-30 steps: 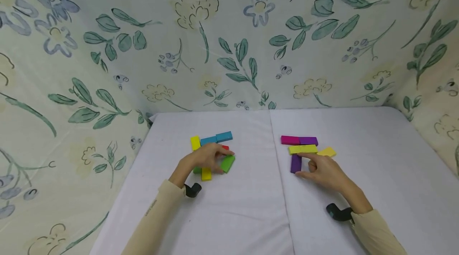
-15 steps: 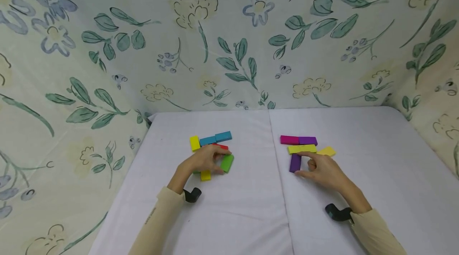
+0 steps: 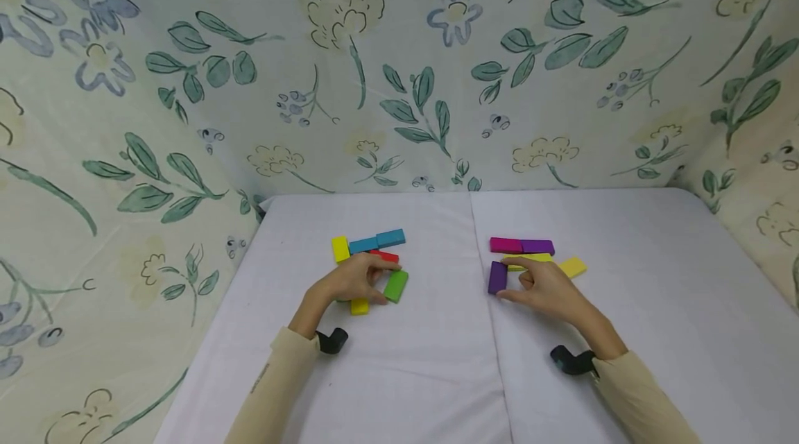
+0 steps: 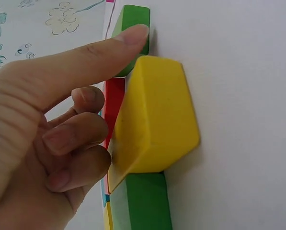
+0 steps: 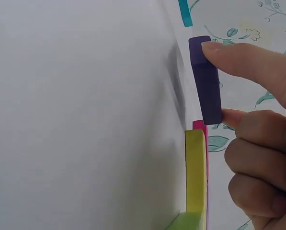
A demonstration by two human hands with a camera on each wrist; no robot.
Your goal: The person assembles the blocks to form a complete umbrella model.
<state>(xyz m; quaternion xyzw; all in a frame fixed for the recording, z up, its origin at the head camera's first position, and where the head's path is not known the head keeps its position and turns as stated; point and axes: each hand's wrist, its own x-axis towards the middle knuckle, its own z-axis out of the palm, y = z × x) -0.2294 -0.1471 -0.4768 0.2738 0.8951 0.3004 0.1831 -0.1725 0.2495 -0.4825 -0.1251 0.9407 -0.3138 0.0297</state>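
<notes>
With its thumb and index finger at the two ends, my left hand [image 3: 349, 279] pinches a green block [image 3: 396, 287] on the table. A yellow block [image 4: 164, 105] lies close under this hand, a second green block [image 4: 147, 201] beside it. My right hand [image 3: 546, 288] holds a dark purple block [image 5: 207, 84] end to end between thumb and index finger; in the right wrist view it stands off the cloth. Just behind that hand lie a long yellow block [image 3: 539, 258] and another yellow block [image 3: 573, 267], the former partly covered by the index finger.
Behind the left hand are a red block [image 3: 387, 257], two blue blocks [image 3: 391, 237] and a yellow block [image 3: 340, 250]. A magenta block [image 3: 505, 245] and a purple block [image 3: 537, 247] lie end to end at back right. White cloth [image 3: 431, 374] covers the table, before a floral curtain.
My right hand has moved left with the dark purple block, away from the front of the long yellow block. The left hand and its green block have stayed nearly still.
</notes>
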